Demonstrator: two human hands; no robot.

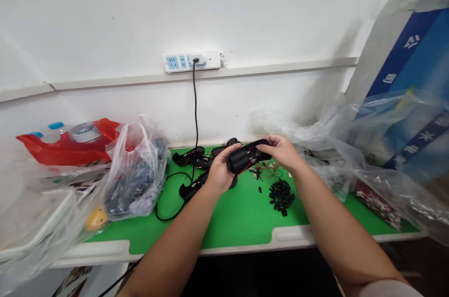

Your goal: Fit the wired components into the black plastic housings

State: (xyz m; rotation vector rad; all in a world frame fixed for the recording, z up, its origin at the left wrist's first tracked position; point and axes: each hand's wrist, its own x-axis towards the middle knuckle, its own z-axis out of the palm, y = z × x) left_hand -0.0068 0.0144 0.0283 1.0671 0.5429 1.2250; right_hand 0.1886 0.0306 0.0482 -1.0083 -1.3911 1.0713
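While the left hand [219, 174] and the right hand [281, 152] clamp a black tube [242, 159] from its two ends, the hands are close together and the tube is up over the green desk [242, 222]. Red wires [254, 149] come out of the tube. A pile of small black bits [281, 197] sits near the right hand, and black parts [191, 156] lie behind the tube
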